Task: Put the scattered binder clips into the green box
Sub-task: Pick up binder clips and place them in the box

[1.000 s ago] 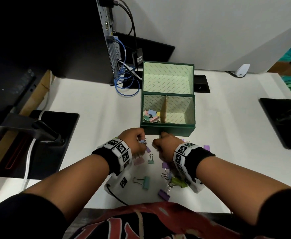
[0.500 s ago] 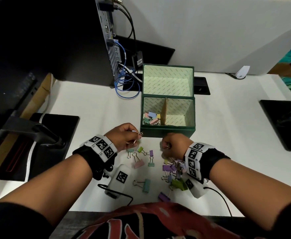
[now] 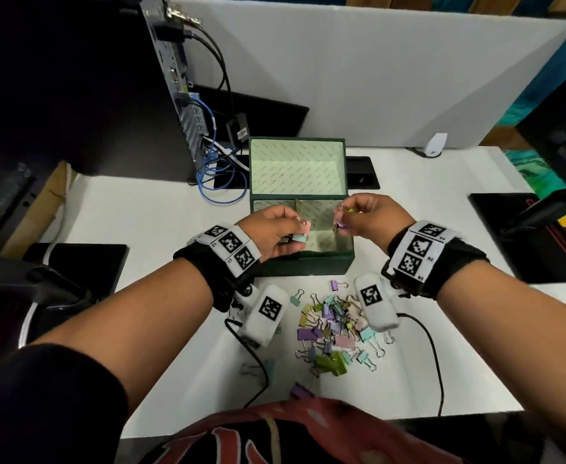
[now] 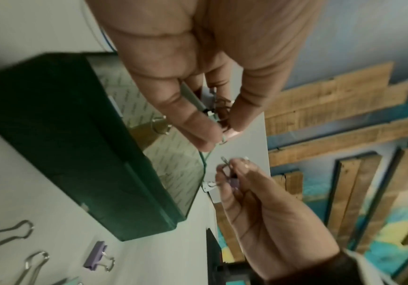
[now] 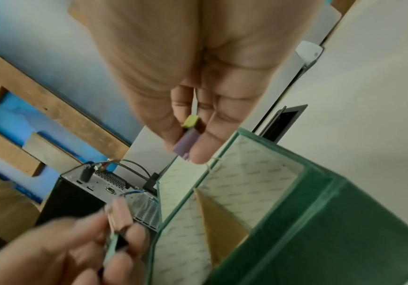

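The green box (image 3: 305,266) stands open on the white table, its lid leaning back and a cardboard divider (image 5: 218,221) splitting it in two. My left hand (image 3: 283,229) hovers over the left compartment, pinching pink and teal binder clips (image 3: 300,234). My right hand (image 3: 352,214) hangs over the right compartment, gripping a purple clip (image 5: 186,143) and a yellow-green clip (image 5: 190,121). A pile of pastel binder clips (image 3: 333,329) lies on the table just in front of the box. The clips inside the box are hidden by my hands.
A computer tower (image 3: 114,95) with blue cables (image 3: 219,182) stands at the back left. Black pads lie at the left (image 3: 73,272) and right (image 3: 526,236). A white partition (image 3: 375,78) runs behind the box. Wrist camera cables (image 3: 432,356) trail over the table.
Both hands have risen from the table in front of the box to above its compartments, carrying clips. The pile of clips they covered is now in plain sight.
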Demonstrator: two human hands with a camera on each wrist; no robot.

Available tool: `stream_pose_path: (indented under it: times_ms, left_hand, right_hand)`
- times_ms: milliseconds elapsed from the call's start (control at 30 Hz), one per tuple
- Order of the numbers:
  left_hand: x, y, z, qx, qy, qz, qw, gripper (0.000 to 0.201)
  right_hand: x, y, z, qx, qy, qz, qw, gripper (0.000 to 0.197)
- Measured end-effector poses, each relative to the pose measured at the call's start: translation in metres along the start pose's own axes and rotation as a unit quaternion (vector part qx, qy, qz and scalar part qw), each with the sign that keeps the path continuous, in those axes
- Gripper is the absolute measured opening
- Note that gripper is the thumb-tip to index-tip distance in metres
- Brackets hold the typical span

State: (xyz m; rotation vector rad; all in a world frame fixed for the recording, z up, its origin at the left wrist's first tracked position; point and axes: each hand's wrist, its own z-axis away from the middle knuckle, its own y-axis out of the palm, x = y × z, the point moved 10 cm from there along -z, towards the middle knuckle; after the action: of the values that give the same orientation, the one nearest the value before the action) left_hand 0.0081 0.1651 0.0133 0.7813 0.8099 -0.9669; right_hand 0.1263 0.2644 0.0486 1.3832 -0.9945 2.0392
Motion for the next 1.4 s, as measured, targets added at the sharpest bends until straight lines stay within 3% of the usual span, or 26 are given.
stream_pose_path:
  times_ms: [100, 233, 367, 567, 700, 967, 1100, 1167, 1233, 1267, 1300, 1400]
  left_hand:
    - [-0.001, 0.017, -0.011, 0.005, -0.001, -0.053, 0.999, 0.016]
    - [-0.005, 0.018, -0.027, -0.037, 0.017, -0.107, 0.993, 0.015]
    - [-0.01, 0.013, -0.042, -0.077, 0.026, -0.153, 0.985, 0.011]
    - [-0.01, 0.035, -0.049, -0.026, 0.026, -0.205, 0.978, 0.033]
    - [-0.008, 0.036, -0.045, -0.004, 0.027, -0.154, 0.988, 0.036]
    - [-0.039, -0.016, -0.008, -0.037, 0.088, -0.114, 0.989, 0.017]
    - [-0.024, -0.06, 0.014, -0.05, 0.055, -0.19, 0.979, 0.019]
    - [-0.009, -0.088, 0.02, -0.074, 0.029, -0.298, 0.951, 0.019]
    - [0.007, -0.114, 0.023, -0.093, -0.003, -0.481, 0.872, 0.018]
    - [0.016, -0.126, 0.024, -0.099, -0.023, -0.558, 0.824, 0.025]
    - [0.025, -0.135, 0.026, -0.101, -0.043, -0.597, 0.794, 0.037]
    - [0.051, -0.139, 0.03, -0.07, -0.066, -0.635, 0.766, 0.062]
  right_hand:
    - [-0.006, 0.003, -0.006, 0.002, 0.018, 0.048, 0.999, 0.014]
    - [-0.014, 0.0, -0.008, -0.003, 0.025, 0.138, 0.99, 0.035]
    - [-0.011, -0.003, -0.005, -0.004, -0.013, 0.207, 0.978, 0.04]
    - [-0.023, -0.004, 0.004, 0.006, -0.016, 0.181, 0.983, 0.039]
    - [-0.028, -0.003, 0.015, 0.026, -0.033, 0.194, 0.98, 0.029]
    - [-0.031, 0.004, 0.027, 0.061, -0.044, 0.217, 0.973, 0.024]
    - [-0.042, 0.027, 0.036, 0.148, -0.008, 0.265, 0.953, 0.025]
    - [-0.044, 0.046, 0.041, 0.191, -0.005, 0.326, 0.926, 0.025]
    - [-0.04, 0.068, 0.044, 0.227, -0.026, 0.39, 0.892, 0.026]
    - [-0.039, 0.079, 0.046, 0.245, -0.037, 0.418, 0.874, 0.027]
    - [-0.039, 0.091, 0.047, 0.265, -0.048, 0.44, 0.857, 0.029]
    - [-0.046, 0.125, 0.053, 0.317, -0.082, 0.471, 0.819, 0.041]
